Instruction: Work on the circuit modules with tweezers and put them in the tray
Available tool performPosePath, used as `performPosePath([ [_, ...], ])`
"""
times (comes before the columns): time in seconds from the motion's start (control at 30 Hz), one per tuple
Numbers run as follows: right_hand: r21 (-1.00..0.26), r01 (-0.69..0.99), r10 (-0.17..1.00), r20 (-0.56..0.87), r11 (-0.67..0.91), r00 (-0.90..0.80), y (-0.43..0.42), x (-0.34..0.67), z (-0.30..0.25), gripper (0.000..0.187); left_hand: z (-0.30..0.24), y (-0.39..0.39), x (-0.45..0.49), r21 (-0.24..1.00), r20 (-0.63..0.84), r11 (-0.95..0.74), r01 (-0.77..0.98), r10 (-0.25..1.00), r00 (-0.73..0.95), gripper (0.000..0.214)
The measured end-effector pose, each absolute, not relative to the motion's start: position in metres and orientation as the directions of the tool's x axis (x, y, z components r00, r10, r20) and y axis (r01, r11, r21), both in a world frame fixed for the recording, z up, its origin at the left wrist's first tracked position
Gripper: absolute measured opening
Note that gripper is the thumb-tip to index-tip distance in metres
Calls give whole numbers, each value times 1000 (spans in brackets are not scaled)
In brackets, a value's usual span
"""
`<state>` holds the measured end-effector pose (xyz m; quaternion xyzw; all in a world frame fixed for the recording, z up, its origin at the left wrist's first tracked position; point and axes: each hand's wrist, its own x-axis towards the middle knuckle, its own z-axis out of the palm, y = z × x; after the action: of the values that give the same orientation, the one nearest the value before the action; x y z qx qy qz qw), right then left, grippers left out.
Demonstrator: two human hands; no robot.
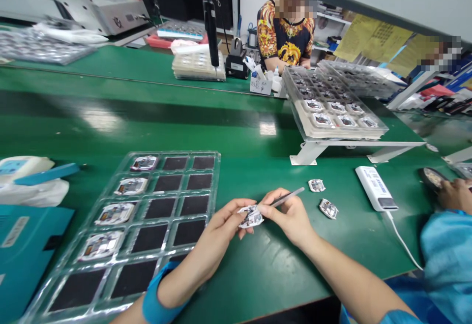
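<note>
The left hand point(224, 225) is pinching a small module point(251, 217) between thumb and fingertips, holding it just above the near part of the green table point(258, 162). The right hand point(291, 218) is clasping a pair of tweezers point(289, 197) pen-fashion, with the working end meeting the module (the exact contact spot is hidden by the fingers). Two loose modules point(316, 185) are lying on the table just beyond the right hand, near a white box point(376, 188) with a cable trailing from it. To the left a clear tray point(217, 176) is lying flat, with four similar pieces sitting in its left column and the other pockets showing dark. Farther back a white stand point(313, 149) is carrying tilted, filled trays, and a person in a patterned shirt point(285, 39) is sitting behind it. Another person's hand point(452, 193) is resting at the right edge.
</note>
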<state>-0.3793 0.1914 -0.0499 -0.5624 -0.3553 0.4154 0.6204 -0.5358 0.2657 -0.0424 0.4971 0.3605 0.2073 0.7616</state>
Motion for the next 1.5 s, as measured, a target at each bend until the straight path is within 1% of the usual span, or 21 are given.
performPosePath([
  [0.07, -997, -71, 893, -5, 30, 449, 191, -380, -50, 25, -42, 266, -536, 926, -309, 374, 45, 686, 658, 26],
  [0.17, -999, -42, 883, 7, 30, 468, 191, -383, -49, 24, -42, 266, -535, 953, -258, 298, 54, 705, 660, 23],
  [0.4, -995, -95, 879, -18, 31, 476, 192, -385, -52, 22, -41, 265, -535, 968, -227, 237, 80, 696, 682, 23],
  [0.63, -985, -161, 879, -22, 62, 475, 193, -384, -53, 23, -42, 266, -537, 966, -232, 245, 85, 675, 701, 25],
  [0.87, -981, -172, 883, 0, 91, 470, 193, -385, -50, 23, -41, 268, -537, 968, -221, 241, 75, 665, 713, 25],
  [1.0, -984, -152, 885, 7, 87, 465, 193, -384, -49, 26, -41, 269, -537, 968, -228, 234, 94, 653, 722, 26],
  [1.17, -992, -113, 886, 2, 62, 464, 192, -383, -51, 25, -40, 270, -538, 965, -248, 230, 126, 646, 722, 32],
  [1.33, -989, -118, 859, 12, 84, 512, 192, -386, -56, 25, -38, 271, -539, 973, -224, 194, 124, 669, 709, 34],
  [1.5, -987, -110, 865, 45, 115, 500, 192, -388, -55, 26, -37, 273, -539, 978, -200, 172, 114, 664, 720, 33],
])
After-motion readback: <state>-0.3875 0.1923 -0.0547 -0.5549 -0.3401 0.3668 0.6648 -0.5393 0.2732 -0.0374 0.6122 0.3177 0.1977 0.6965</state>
